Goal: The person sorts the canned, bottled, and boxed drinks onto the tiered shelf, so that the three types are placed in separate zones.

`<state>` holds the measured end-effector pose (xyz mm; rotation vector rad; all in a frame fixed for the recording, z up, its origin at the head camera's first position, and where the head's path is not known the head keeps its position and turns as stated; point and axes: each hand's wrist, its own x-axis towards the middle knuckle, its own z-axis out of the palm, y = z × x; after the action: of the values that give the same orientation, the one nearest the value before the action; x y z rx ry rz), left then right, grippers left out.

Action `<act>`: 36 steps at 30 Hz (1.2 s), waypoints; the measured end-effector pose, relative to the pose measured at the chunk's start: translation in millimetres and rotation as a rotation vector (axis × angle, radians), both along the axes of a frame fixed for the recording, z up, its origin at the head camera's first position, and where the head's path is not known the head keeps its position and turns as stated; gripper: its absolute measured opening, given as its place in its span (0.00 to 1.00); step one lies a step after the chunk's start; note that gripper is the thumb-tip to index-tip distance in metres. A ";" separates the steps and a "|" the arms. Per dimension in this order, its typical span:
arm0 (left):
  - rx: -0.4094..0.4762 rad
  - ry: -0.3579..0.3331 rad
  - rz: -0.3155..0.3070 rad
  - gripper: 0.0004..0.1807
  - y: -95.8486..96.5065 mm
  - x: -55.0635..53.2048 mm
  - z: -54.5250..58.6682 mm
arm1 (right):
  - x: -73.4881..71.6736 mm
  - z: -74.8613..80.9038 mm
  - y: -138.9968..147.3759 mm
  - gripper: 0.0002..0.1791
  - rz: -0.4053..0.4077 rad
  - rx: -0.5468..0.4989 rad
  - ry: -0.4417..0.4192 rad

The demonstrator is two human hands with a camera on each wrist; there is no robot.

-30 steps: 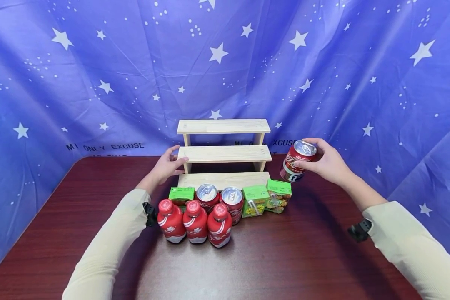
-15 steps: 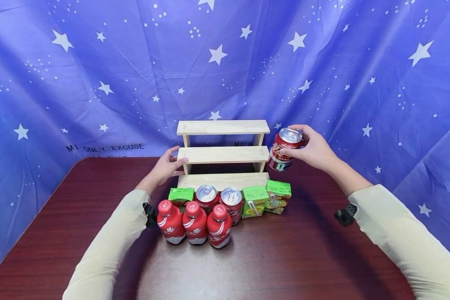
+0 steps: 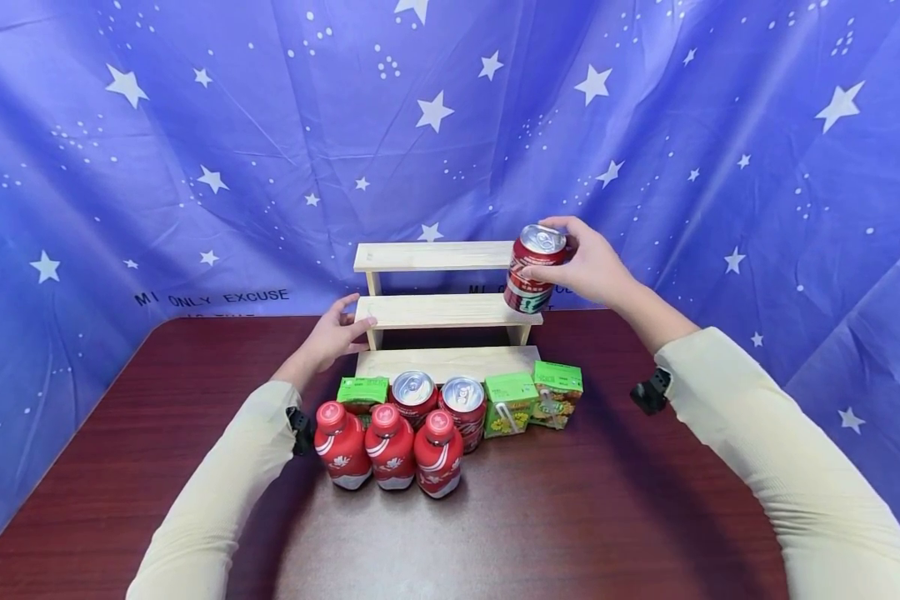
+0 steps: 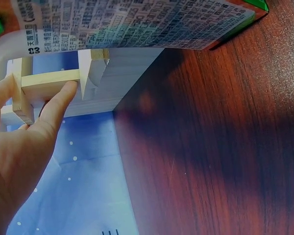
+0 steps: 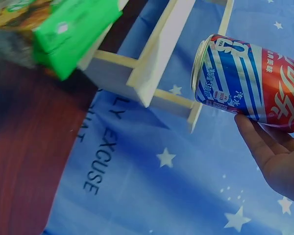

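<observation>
My right hand grips a red soda can with a silver top. In the head view the can overlaps the right ends of the top and middle steps of a three-step wooden display rack. The right wrist view shows the can lifted, its blue-striped end towards the rack. At the rack's left side, my left hand holds the end of the middle step, thumb on top. Close up in the left wrist view, the left hand has its fingers around the rack's side pieces.
Before the rack stand two soda cans, green juice boxes and three red bottles. They crowd the front of the lowest step. A blue starry curtain hangs behind the dark wooden table.
My right hand has carried the can left and upward, from beside the rack to the right end of its upper steps. The left hand stays on the rack.
</observation>
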<state>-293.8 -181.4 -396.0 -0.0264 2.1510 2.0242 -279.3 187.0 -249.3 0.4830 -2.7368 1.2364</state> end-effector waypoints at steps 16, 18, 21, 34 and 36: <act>-0.008 -0.015 0.008 0.40 -0.7 -0.5 1.7 | -22.3 19.5 -55.8 0.42 0.057 -0.044 0.018; -0.010 -0.010 0.006 0.40 -1.2 -0.7 1.6 | -25.0 19.6 -61.9 0.42 0.051 -0.051 0.007; -0.017 -0.002 0.008 0.40 -0.8 0.0 2.1 | -29.4 19.4 -70.6 0.42 0.039 -0.056 -0.004; -0.024 -0.006 0.017 0.39 0.1 1.3 1.3 | -41.8 13.9 -105.8 0.42 0.040 -0.115 0.002; -0.033 -0.005 0.012 0.39 0.5 1.2 1.1 | -42.7 13.4 -110.5 0.41 0.040 -0.118 0.011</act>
<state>-292.6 -181.0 -394.9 -0.0491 2.1862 1.9936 -322.0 76.4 -235.9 0.5325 -2.6387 1.3906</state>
